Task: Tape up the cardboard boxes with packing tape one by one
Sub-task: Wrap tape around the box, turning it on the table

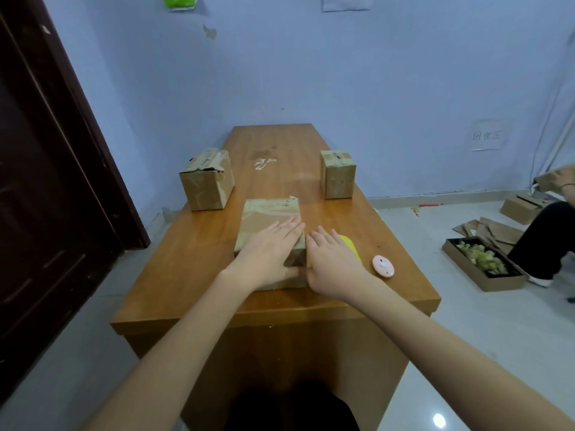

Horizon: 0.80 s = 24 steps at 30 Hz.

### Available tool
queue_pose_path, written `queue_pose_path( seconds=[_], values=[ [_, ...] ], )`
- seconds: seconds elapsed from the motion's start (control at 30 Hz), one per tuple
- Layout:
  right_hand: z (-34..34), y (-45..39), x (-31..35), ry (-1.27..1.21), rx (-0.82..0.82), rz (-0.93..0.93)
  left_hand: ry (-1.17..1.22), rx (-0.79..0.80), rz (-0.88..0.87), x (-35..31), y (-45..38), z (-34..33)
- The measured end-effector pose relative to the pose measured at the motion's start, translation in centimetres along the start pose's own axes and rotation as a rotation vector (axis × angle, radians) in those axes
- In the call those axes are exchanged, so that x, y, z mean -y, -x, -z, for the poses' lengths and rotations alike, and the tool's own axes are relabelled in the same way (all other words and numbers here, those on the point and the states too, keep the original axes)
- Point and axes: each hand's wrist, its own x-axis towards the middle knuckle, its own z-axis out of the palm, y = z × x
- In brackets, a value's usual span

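Wooden table (199, 244), taped cardboard box (270, 213) under flat left hand (267, 253).

We saw three brown cardboard boxes on the table, each with its flaps shut under glossy, wrinkled clear tape. The nearest taped cardboard box (270, 222) lay flat at the centre, long side running toward twelve o'clock, with a torn scrap of tape sticking up at its far right corner. At about ten o'clock from it stood a battered taped cardboard box (208, 178), turned slightly askew, its top tape ragged. At about one o'clock stood a smaller upright taped cardboard box (338, 174), well apart.
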Motion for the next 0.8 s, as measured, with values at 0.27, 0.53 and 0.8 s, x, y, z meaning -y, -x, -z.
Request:
queue_pose_path(
  seconds=[0.27, 0.53, 0.8],
  values=[
    [-0.5, 0.3, 0.2, 0.038, -0.049, -0.038, -0.025, -0.023, 0.001, 0.0, 0.0, -0.4],
    [1.0, 1.1, -1.3, -0.295, -0.033, -0.035, 0.004, -0.043, -0.004, 0.3, 0.1, -0.5],
    [-1.4, 2.0, -10.4, -0.148, -0.059, -0.606, 0.130, -0.096, -0.006, 0.1, 0.2, -0.3]
  ],
)
